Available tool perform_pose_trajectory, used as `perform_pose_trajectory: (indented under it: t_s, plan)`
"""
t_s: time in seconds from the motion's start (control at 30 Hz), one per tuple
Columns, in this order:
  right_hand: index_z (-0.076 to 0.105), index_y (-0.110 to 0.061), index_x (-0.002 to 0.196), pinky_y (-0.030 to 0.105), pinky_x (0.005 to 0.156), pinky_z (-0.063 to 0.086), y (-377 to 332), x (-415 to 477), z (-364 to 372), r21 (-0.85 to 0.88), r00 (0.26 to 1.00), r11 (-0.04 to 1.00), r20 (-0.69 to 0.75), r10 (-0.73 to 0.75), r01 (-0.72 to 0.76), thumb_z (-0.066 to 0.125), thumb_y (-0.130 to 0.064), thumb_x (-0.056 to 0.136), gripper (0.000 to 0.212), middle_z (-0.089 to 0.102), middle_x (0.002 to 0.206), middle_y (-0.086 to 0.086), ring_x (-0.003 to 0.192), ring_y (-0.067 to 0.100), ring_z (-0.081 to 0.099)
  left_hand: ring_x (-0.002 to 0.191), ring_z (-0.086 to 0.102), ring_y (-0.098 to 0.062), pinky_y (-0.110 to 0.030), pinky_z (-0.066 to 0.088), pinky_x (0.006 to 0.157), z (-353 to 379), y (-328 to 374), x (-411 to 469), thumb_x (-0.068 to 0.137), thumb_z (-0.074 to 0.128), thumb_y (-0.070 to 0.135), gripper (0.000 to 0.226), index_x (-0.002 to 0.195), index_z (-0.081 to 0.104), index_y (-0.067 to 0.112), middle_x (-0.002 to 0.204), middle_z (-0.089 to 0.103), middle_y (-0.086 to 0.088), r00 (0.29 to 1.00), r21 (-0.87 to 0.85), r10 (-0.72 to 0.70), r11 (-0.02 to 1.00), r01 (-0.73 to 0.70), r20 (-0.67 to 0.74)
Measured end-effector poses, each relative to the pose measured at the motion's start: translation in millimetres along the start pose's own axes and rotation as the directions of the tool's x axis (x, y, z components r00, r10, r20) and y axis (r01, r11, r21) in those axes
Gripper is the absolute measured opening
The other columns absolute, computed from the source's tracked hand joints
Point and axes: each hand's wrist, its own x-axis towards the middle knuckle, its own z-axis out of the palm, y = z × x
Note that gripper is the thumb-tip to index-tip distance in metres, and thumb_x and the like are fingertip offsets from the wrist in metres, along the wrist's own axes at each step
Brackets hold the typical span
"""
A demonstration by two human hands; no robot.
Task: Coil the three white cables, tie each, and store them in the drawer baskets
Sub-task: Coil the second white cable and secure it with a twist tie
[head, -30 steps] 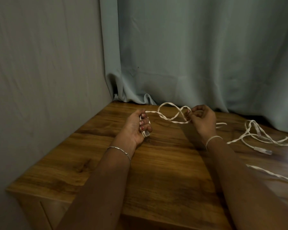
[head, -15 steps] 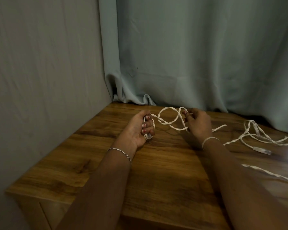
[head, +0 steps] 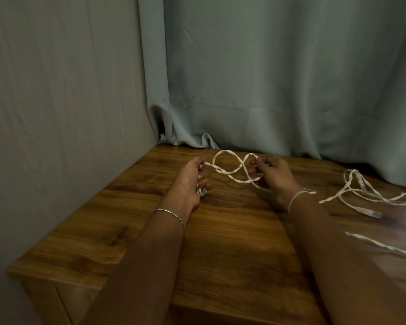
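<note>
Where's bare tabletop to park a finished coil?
Free: tabletop near-side of the left hand and right hand, between the arms; also the strip from left hand to wall-side edge. Crowded: right of the right hand, where loose cables sprawl.

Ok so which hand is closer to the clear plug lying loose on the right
Right. The right hand, pinching the looped cable, is left of the plug; the left hand, gripping the cable's end, is even farther left.

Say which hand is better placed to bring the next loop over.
Right: the right hand pinches the free loop of the cable; the left hand only grips its connector end as anchor.
</note>
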Motion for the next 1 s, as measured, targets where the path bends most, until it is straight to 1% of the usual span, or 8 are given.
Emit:
perform_pose_trajectory:
  t_s: [0.1, 0.2, 0.4, 0.47, 0.53, 0.7, 0.83, 1.0]
  plan:
    - [0.060, -0.007, 0.098, 0.020, 0.044, 0.048, -5.3, -4.2, 2.5, 0.128, 0.999, 0.991, 0.030, 0.045, -0.048, 0.043, -0.015, 0.103, 0.020, 0.069, 0.077, 0.007, 0.048, 0.011, 0.064, 0.029, 0.025, -0.004, -0.016, 0.030, 0.033, 2.2, -1.5, -2.7, 0.098, 0.049, 0.024, 0.033, 0.068, 0.053, 0.013, 0.049, 0.052, 0.003, 0.998, 0.111, 0.027, 0.994, -0.020, -0.055]
    - [0.057, -0.008, 0.099, 0.019, 0.042, 0.048, -6.4, -3.7, 2.9, 0.215, 0.996, 0.972, 0.033, 0.085, -0.090, 0.039, -0.013, 0.104, 0.019, 0.069, 0.078, 0.008, 0.047, 0.011, 0.065, 0.028, 0.025, -0.004, -0.014, 0.031, 0.033, 4.0, -2.6, -4.4, 0.100, 0.044, 0.024, 0.029, 0.084, 0.062, 0.008, 0.071, 0.072, -0.002, 1.000, 0.177, -0.001, 0.984, 0.003, -0.011]
    - [0.052, -0.007, 0.104, 0.023, 0.041, 0.050, -10.9, -10.1, 6.1, 0.314, 0.986, 0.936, 0.105, 0.132, -0.159, 0.035, -0.013, 0.105, 0.019, 0.069, 0.082, 0.010, 0.052, 0.016, 0.069, 0.031, 0.028, -0.003, -0.016, 0.033, 0.037, 1.9, -7.5, 2.0, 0.096, 0.054, 0.031, 0.023, 0.093, 0.068, 0.013, 0.100, 0.075, -0.003, 0.999, 0.264, 0.006, 0.964, -0.019, 0.052]
    - [0.051, -0.007, 0.104, 0.023, 0.040, 0.050, -11.8, -12.6, 8.8, 0.313, 0.986, 0.937, 0.114, 0.123, -0.153, 0.034, -0.013, 0.105, 0.018, 0.069, 0.080, 0.009, 0.050, 0.016, 0.068, 0.036, 0.031, -0.002, -0.018, 0.034, 0.041, 2.3, -9.1, 2.1, 0.086, 0.067, 0.030, 0.016, 0.092, 0.073, 0.015, 0.094, 0.076, -0.004, 0.999, 0.318, 0.031, 0.947, -0.042, 0.039]
    - [0.050, -0.007, 0.106, 0.025, 0.041, 0.051, -10.9, -13.1, 11.5, 0.317, 0.986, 0.937, 0.115, 0.118, -0.150, 0.034, -0.015, 0.105, 0.018, 0.068, 0.081, 0.010, 0.050, 0.016, 0.068, 0.041, 0.035, -0.002, -0.019, 0.035, 0.040, 1.0, -10.7, 3.1, 0.074, 0.080, 0.025, 0.029, 0.098, 0.075, 0.011, 0.075, 0.071, -0.002, 0.999, 0.367, 0.050, 0.929, -0.052, 0.015]
    - [0.047, -0.009, 0.101, 0.034, 0.048, 0.057, -9.9, -10.8, 15.8, 0.341, 0.992, 0.932, 0.075, 0.101, -0.120, 0.031, -0.017, 0.106, 0.018, 0.068, 0.088, 0.014, 0.060, 0.022, 0.071, 0.048, 0.060, 0.002, -0.015, 0.038, 0.040, 4.1, -9.8, -2.0, 0.082, 0.065, -0.005, 0.023, 0.102, 0.070, 0.005, 0.099, 0.075, -0.003, 0.992, 0.410, 0.046, 0.907, -0.092, 0.121]
    - [0.046, -0.011, 0.097, 0.039, 0.059, 0.059, -7.7, -10.3, 17.4, 0.343, 0.992, 0.932, 0.077, 0.098, -0.119, 0.030, -0.019, 0.106, 0.020, 0.068, 0.094, 0.016, 0.069, 0.025, 0.072, 0.085, 0.070, -0.007, -0.019, 0.041, 0.051, 4.4, -10.1, -4.1, 0.076, 0.077, 0.006, 0.024, 0.098, 0.072, 0.013, 0.092, 0.076, 0.004, 0.983, 0.426, 0.076, 0.894, -0.141, 0.165]
    - [0.044, -0.009, 0.095, 0.030, 0.047, 0.056, -11.0, -14.0, 22.3, 0.445, 0.987, 0.884, 0.131, 0.093, -0.142, 0.029, -0.012, 0.106, 0.019, 0.065, 0.086, 0.014, 0.060, 0.022, 0.071, 0.061, 0.066, 0.001, -0.017, 0.041, 0.043, 8.3, -12.3, -6.7, 0.069, 0.085, 0.017, 0.026, 0.091, 0.071, 0.013, 0.070, 0.074, 0.009, 0.979, 0.412, 0.185, 0.889, -0.202, 0.082]
